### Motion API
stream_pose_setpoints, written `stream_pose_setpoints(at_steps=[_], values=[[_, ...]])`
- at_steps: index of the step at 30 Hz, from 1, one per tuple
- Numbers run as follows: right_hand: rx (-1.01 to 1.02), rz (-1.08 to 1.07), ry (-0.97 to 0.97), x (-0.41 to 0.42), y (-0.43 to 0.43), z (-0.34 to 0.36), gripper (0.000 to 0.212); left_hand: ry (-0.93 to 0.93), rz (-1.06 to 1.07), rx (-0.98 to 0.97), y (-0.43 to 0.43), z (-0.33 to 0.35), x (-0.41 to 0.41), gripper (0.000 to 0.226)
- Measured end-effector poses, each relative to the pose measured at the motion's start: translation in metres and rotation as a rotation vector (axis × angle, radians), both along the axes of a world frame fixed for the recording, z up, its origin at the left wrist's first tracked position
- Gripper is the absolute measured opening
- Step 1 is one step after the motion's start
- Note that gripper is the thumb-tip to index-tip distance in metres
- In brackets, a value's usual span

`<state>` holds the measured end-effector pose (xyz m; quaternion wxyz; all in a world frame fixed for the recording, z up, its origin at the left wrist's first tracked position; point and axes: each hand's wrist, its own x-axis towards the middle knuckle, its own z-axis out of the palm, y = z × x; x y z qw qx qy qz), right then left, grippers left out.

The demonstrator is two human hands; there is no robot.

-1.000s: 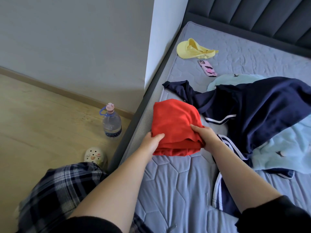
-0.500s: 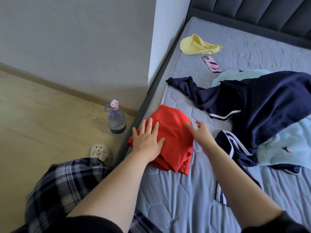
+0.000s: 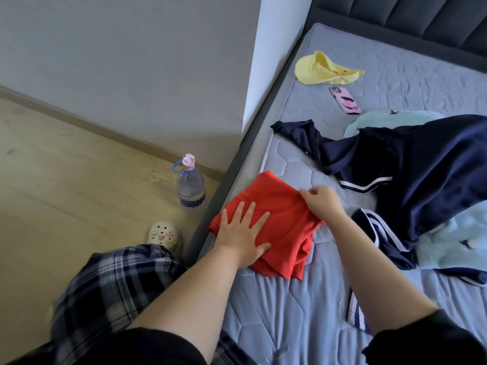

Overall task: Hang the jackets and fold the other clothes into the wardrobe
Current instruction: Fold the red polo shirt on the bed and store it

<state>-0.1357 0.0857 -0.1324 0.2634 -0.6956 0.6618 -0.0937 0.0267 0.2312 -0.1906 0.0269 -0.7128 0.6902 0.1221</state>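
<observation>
Left of centre, the left hand (image 3: 243,234) lies flat, fingers spread, on the folded red garment (image 3: 279,225) at the bed (image 3: 290,325) edge, likely pinning the fold. The right hand (image 3: 322,204) pinches its upper right corner, seemingly squaring it. Navy clothes (image 3: 421,169) wait right.
</observation>
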Motion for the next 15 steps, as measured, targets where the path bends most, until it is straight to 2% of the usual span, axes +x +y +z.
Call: stream_pose_setpoints(at_steps=[2, 4, 7, 12, 14, 15], values=[[-0.063, 0.082, 0.016, 0.017, -0.011, 0.013, 0.042, 0.001, -0.018, -0.034, 0.001, -0.001, -0.001, 0.077], [0.011, 0.194, 0.057, 0.042, -0.017, 0.019, 0.05, -0.001, -0.03, -0.069, 0.003, -0.001, 0.0, 0.076], [0.097, 0.337, 0.164, 0.07, -0.027, 0.016, 0.051, -0.003, -0.046, -0.077, 0.005, -0.001, 0.001, 0.076], [0.016, 0.224, 0.189, 0.069, -0.026, -0.01, 0.037, 0.006, -0.051, -0.06, 0.008, 0.0, 0.002, 0.073], [-0.137, 0.258, 0.18, 0.074, -0.015, -0.014, 0.032, 0.01, -0.05, -0.053, 0.009, 0.001, 0.002, 0.073], [-0.291, 0.32, 0.131, 0.077, -0.008, -0.013, 0.033, 0.015, -0.053, -0.051, 0.009, 0.0, 0.003, 0.073]])
